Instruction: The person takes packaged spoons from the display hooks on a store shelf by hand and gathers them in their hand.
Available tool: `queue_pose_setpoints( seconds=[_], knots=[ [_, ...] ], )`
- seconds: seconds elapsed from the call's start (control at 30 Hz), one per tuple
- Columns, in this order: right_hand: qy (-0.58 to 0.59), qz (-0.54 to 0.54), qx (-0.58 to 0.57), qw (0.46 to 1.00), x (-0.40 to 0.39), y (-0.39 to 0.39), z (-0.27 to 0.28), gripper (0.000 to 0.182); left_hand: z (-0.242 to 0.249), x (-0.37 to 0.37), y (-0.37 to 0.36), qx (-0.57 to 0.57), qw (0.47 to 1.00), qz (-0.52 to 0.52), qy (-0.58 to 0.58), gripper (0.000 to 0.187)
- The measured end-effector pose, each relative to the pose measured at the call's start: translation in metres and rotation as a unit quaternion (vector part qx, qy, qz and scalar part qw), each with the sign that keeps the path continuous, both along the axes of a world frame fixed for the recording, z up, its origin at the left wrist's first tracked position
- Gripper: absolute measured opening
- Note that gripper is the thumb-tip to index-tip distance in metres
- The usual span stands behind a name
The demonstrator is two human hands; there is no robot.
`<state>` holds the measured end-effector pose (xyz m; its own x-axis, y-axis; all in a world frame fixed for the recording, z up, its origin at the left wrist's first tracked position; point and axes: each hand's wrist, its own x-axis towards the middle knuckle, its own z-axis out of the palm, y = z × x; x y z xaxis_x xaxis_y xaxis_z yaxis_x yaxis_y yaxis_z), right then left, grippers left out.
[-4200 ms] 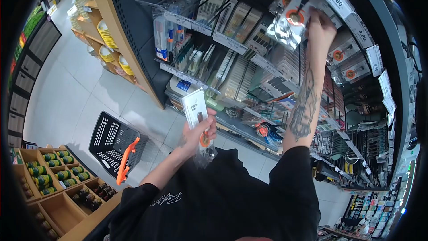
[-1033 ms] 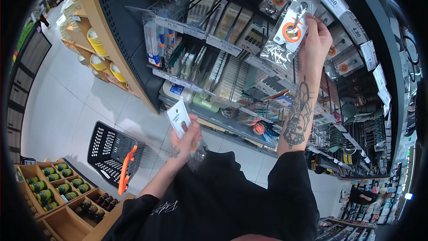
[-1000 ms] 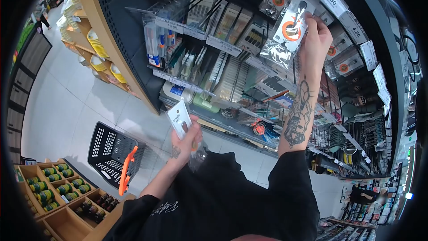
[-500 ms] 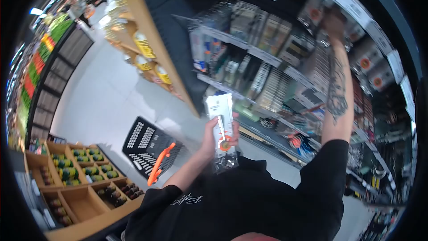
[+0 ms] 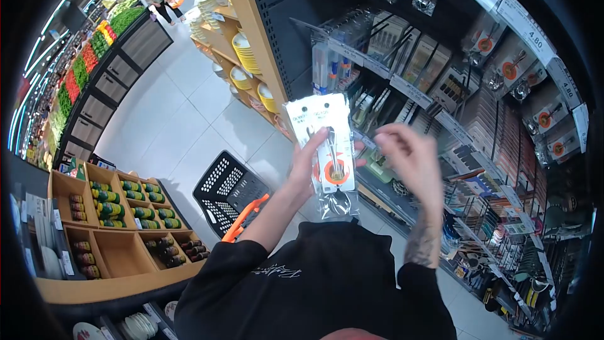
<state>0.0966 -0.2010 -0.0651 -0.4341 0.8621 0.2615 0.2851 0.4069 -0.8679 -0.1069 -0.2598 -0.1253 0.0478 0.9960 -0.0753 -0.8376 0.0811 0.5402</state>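
Observation:
My left hand (image 5: 307,162) grips two overlapping packs of metal utensils, which look like spoons (image 5: 336,151), on white cards with an orange ring, in clear plastic. Its thumb lies across the front; the other fingers are partly hidden behind the cards. Just to the right is my right hand (image 5: 412,160), raised with its fingers loosely curled and nothing visible in them. It does not touch the packs. Similar packs (image 5: 506,69) hang from hooks on the shelf at the upper right.
A black shopping basket with an orange handle (image 5: 245,217) stands on the floor to the left. Wooden bins (image 5: 119,249) hold jars at the lower left. Yellow bowls (image 5: 245,53) line a shelf end. Price rails (image 5: 409,91) jut out on the right. People (image 5: 163,3) stand far off.
My right hand has come down from the hanging packs to beside my left hand. My left hand now holds two packs where one was visible. The view has shifted.

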Motion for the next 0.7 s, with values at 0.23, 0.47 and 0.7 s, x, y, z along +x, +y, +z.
queue_pose_setpoints(
  seconds=[0.23,0.47,0.7],
  knots=[
    [0.193,0.042,-0.158,0.968,-0.024,-0.024,-0.047,0.012,-0.003,0.014,-0.002,-0.062,0.969,0.116,0.208,0.037],
    [0.185,0.001,-0.205,0.961,0.006,-0.045,-0.092,0.012,-0.034,0.039,-0.022,-0.058,0.962,0.084,0.251,0.035],
    [0.177,-0.050,-0.272,0.944,0.042,-0.089,-0.139,0.015,-0.069,0.062,-0.047,-0.072,0.951,-0.027,0.301,0.026]
  ],
)
